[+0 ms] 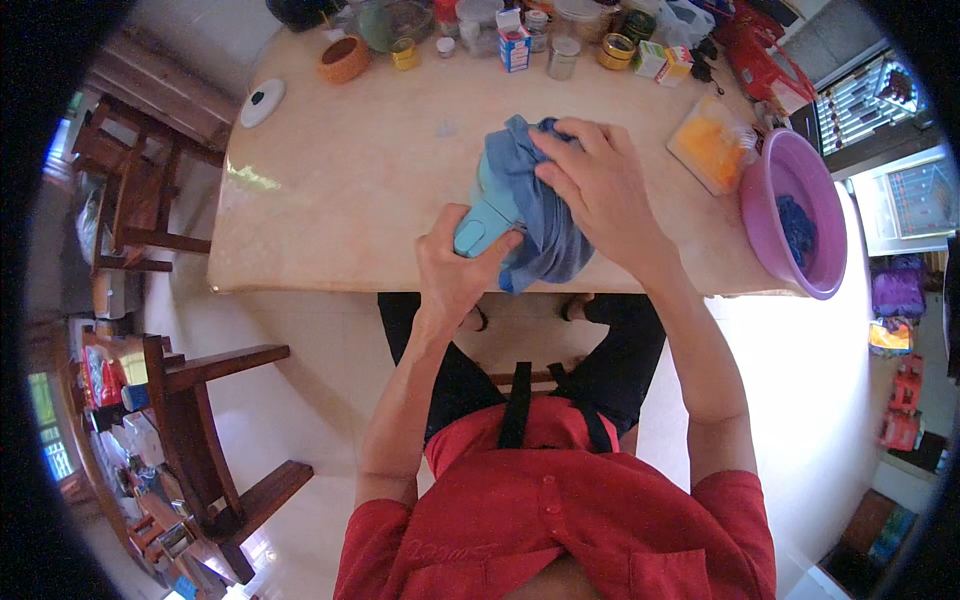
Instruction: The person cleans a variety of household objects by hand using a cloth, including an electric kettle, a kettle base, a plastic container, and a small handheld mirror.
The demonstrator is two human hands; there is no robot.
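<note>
My left hand [452, 262] is wrapped round the wide handle of a turquoise plastic object [488, 222], its thumb lying along the near side. A crumpled blue cloth [545, 225] drapes over the far and right sides of that object and hides most of it, so I cannot tell its kind. From the right, my right hand [607, 190] grips the cloth near its top, fingers bent against the fabric. Cloth and object are held together above the near edge of the table [340, 210], and the cloth's lower end hangs at that edge.
A pink basin [765, 215] with dark blue cloth inside stands at the table's right edge, beside a bag of orange stuff [712, 140]. Jars and small boxes [514, 48] line the back. A white lid [262, 103] lies far left. Wooden chairs [200, 400] stand left.
</note>
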